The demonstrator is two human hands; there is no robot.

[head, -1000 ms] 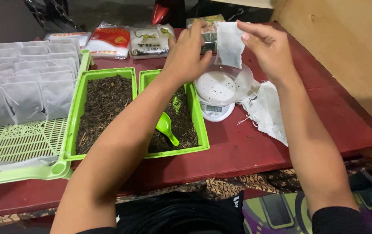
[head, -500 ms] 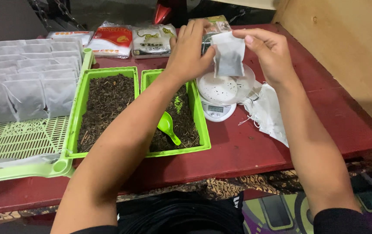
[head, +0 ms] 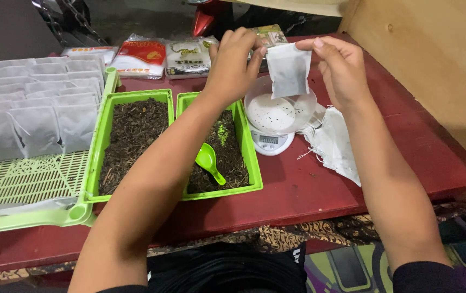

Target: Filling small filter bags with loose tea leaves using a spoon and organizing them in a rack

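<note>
Both hands hold one small white filter bag [head: 288, 70] by its top corners, upright above a white bowl [head: 276, 113] that sits on a small digital scale [head: 270, 142]. My left hand [head: 234, 64] pinches the bag's left corner, my right hand [head: 340, 68] the right corner. The bag's lower part looks dark, as if filled with dried leaves. The bowl holds only a few dark specks.
Two green trays of dark dried leaves [head: 133, 135] [head: 222, 154] lie left of the scale, a green scoop [head: 208, 161] in the right one. A green slatted tray [head: 26, 184] holds rows of filled white bags [head: 35, 108]. Empty bags [head: 336, 141] lie right; packets [head: 140, 54] behind.
The bag looked white and empty at first; now its lower part is dark. Both hands stayed above the bowl, shifting the bag slightly.
</note>
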